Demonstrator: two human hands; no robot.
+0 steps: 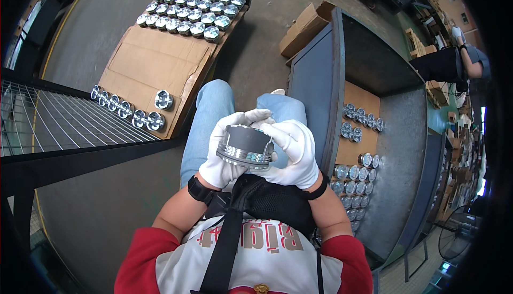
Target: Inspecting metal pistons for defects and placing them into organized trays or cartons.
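Between my gloved hands, over my lap, is an engine piston with a dark grey skirt and shiny ring grooves at its lower end. My left hand wraps around its left side, fingers curled over the far edge. On the other side my right hand closes on the piston with thumb and fingers. Both hands wear white gloves, which hide part of the piston. To the left, a single piston stands on a cardboard sheet, near a row of pistons along its near edge.
Rows of pistons cover the cardboard's far end. A wire-mesh frame borders it. At right, a deep metal bin holds more pistons. A cardboard box lies beyond it. Another person stands far right, near a fan.
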